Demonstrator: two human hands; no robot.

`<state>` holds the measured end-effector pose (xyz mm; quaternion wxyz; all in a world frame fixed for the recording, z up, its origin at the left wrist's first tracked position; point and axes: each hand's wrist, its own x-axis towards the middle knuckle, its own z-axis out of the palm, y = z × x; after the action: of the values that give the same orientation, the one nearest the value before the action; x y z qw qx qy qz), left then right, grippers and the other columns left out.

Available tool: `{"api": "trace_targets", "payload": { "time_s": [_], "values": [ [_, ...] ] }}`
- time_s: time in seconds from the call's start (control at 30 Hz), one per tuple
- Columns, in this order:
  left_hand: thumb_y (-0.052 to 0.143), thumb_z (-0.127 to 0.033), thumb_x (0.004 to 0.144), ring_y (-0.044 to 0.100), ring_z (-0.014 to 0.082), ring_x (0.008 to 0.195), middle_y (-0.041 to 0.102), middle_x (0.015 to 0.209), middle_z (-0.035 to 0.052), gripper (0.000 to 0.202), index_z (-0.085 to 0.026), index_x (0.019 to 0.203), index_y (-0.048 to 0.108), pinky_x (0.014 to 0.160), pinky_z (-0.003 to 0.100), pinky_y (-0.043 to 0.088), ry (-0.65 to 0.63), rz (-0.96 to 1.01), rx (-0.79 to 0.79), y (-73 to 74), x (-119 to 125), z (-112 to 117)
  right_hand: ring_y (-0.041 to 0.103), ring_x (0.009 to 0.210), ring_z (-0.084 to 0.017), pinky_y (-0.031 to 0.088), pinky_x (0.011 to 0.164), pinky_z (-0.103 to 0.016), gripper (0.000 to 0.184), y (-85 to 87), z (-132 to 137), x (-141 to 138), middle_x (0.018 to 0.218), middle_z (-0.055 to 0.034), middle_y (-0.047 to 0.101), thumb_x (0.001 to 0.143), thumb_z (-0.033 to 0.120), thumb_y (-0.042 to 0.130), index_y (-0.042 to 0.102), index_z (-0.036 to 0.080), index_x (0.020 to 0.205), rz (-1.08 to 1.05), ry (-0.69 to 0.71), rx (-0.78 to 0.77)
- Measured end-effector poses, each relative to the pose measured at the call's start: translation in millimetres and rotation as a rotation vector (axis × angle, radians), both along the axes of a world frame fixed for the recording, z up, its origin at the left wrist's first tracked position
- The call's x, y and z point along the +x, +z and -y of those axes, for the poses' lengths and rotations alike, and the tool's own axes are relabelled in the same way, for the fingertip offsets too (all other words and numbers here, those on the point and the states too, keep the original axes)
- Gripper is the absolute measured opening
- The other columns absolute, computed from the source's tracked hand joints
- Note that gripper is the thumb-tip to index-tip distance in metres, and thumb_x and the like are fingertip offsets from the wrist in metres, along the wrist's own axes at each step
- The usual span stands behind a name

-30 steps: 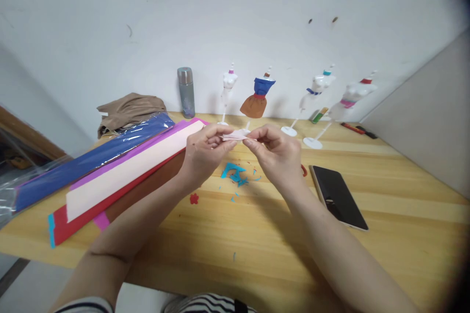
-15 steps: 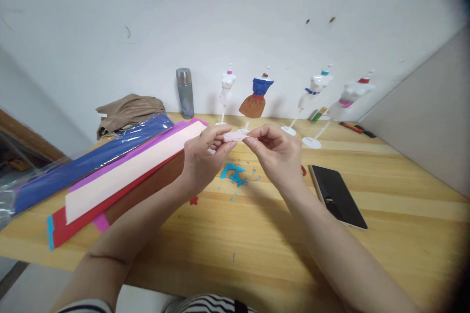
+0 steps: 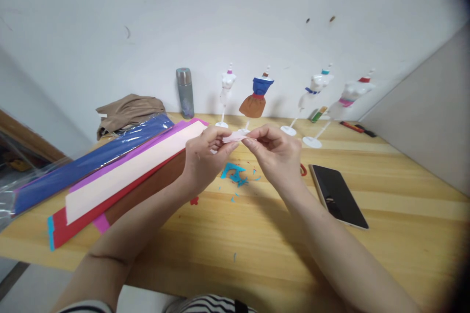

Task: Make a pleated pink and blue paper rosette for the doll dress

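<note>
Between my hands, above the table, is a small pale pink strip of paper [image 3: 235, 137], seemingly folded or gathered. My left hand [image 3: 206, 156] pinches its left end with thumb and fingers. The other end sits between the thumb and fingertips of my right hand [image 3: 276, 152]. Below them on the wood lie blue paper scraps [image 3: 234, 174] and a small red flower-shaped piece [image 3: 194, 201]. Behind stands a mini dress form [image 3: 262, 89] in a blue top and brown skirt, its base partly hidden by my hands.
Coloured paper sheets [image 3: 132, 171] lie stacked at left, beside brown cloth [image 3: 130, 112]. A flask [image 3: 185, 93] stands at the wall, near white dress forms [image 3: 227, 80]. A tablet [image 3: 340, 195] lies at right; markers [image 3: 351, 127] lie at the back. Red scissor handles [image 3: 303, 170] show by my right wrist.
Almost nothing differs. Both hands stay on the pale pink strip, with only a slight shift of the fingers.
</note>
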<state>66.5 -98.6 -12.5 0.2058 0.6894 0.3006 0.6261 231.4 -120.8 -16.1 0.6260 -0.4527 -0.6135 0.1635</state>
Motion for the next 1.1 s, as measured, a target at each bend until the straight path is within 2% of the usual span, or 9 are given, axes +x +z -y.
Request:
{"api": "trace_targets", "payload": {
  "time_s": [0.17, 0.27, 0.37, 0.53, 0.67, 0.73, 0.93, 1.03, 1.1],
  "values": [
    [0.081, -0.028, 0.077, 0.076, 0.0142, 0.065, 0.077, 0.072, 0.0003, 0.015, -0.019, 0.085, 0.071, 0.064, 0.023, 0.064, -0.157, 0.061, -0.219, 2.5, -2.2, -3.8, 0.066, 0.067, -0.018, 0.054, 0.069, -0.036, 0.010, 2.6, 0.8, 0.0, 0.072, -0.0010, 0.073, 0.082, 0.029, 0.073, 0.069, 0.024, 0.075, 0.024, -0.019, 0.022],
    [0.080, -0.027, 0.079, 0.077, 0.0153, 0.065, 0.078, 0.072, 0.0013, 0.014, -0.018, 0.085, 0.071, 0.063, 0.023, 0.064, -0.206, 0.068, -0.251, 1.4, -2.8, -4.1, 0.066, 0.067, -0.018, 0.055, 0.069, -0.036, 0.010, 3.0, 0.5, -0.1, 0.071, -0.0005, 0.073, 0.083, 0.030, 0.072, 0.069, 0.024, 0.075, 0.039, -0.039, 0.036],
    [0.080, -0.024, 0.080, 0.079, 0.0159, 0.067, 0.080, 0.077, 0.0015, 0.011, -0.019, 0.088, 0.074, 0.064, 0.024, 0.064, -0.152, 0.050, -0.199, -1.4, -2.7, -2.6, 0.067, 0.068, -0.018, 0.055, 0.070, -0.036, 0.010, 2.4, 0.3, -0.1, 0.073, -0.0007, 0.074, 0.084, 0.031, 0.072, 0.069, 0.024, 0.076, 0.036, -0.051, 0.029],
    [0.080, -0.013, 0.080, 0.078, 0.0134, 0.073, 0.083, 0.085, -0.0016, 0.014, -0.024, 0.089, 0.078, 0.072, 0.021, 0.062, 0.089, -0.052, 0.100, -5.2, -4.2, -2.8, 0.067, 0.069, -0.018, 0.054, 0.070, -0.036, 0.010, 1.8, 1.2, 0.6, 0.074, -0.0003, 0.073, 0.085, 0.030, 0.073, 0.070, 0.024, 0.077, 0.018, -0.031, 0.033],
    [0.077, -0.013, 0.083, 0.072, 0.0105, 0.064, 0.079, 0.075, -0.0046, 0.012, -0.025, 0.084, 0.079, 0.064, 0.020, 0.056, 0.162, -0.106, 0.264, -4.8, -5.3, -5.3, 0.067, 0.070, -0.018, 0.053, 0.072, -0.036, 0.009, 2.5, 2.3, 1.2, 0.075, 0.0003, 0.073, 0.085, 0.029, 0.073, 0.071, 0.024, 0.079, 0.014, -0.019, 0.014],
    [0.076, -0.013, 0.084, 0.069, 0.0101, 0.060, 0.077, 0.071, -0.0051, 0.012, -0.025, 0.083, 0.079, 0.061, 0.020, 0.054, 0.149, -0.105, 0.255, -3.9, -5.4, -5.3, 0.067, 0.070, -0.018, 0.053, 0.071, -0.036, 0.009, 3.7, 3.3, 1.3, 0.074, 0.0004, 0.073, 0.085, 0.029, 0.072, 0.070, 0.024, 0.078, 0.026, -0.015, 0.017],
    [0.072, -0.012, 0.082, 0.072, 0.0130, 0.065, 0.078, 0.073, -0.0030, 0.012, -0.023, 0.078, 0.076, 0.064, 0.023, 0.056, 0.028, -0.059, 0.016, -2.5, -4.6, -3.2, 0.066, 0.069, -0.019, 0.054, 0.071, -0.037, 0.010, 7.0, 5.8, 1.8, 0.074, 0.0000, 0.072, 0.086, 0.027, 0.072, 0.068, 0.026, 0.077, 0.066, -0.045, 0.073],
    [0.072, -0.013, 0.083, 0.070, 0.0125, 0.063, 0.076, 0.070, -0.0030, 0.011, -0.022, 0.077, 0.075, 0.062, 0.022, 0.055, 0.011, -0.052, 0.001, -3.1, -3.9, -4.1, 0.065, 0.069, -0.019, 0.054, 0.070, -0.037, 0.011, 6.5, 5.6, 2.0, 0.074, -0.0001, 0.072, 0.087, 0.028, 0.072, 0.068, 0.027, 0.076, 0.066, -0.047, 0.063],
    [0.074, -0.013, 0.083, 0.069, 0.0112, 0.062, 0.076, 0.070, -0.0036, 0.010, -0.021, 0.077, 0.075, 0.062, 0.021, 0.054, 0.041, -0.075, 0.047, -3.0, -3.4, -4.6, 0.065, 0.068, -0.019, 0.054, 0.070, -0.036, 0.011, 6.2, 5.1, 2.0, 0.074, 0.0000, 0.072, 0.087, 0.028, 0.072, 0.068, 0.027, 0.076, 0.057, -0.047, 0.069]
  ]
}}
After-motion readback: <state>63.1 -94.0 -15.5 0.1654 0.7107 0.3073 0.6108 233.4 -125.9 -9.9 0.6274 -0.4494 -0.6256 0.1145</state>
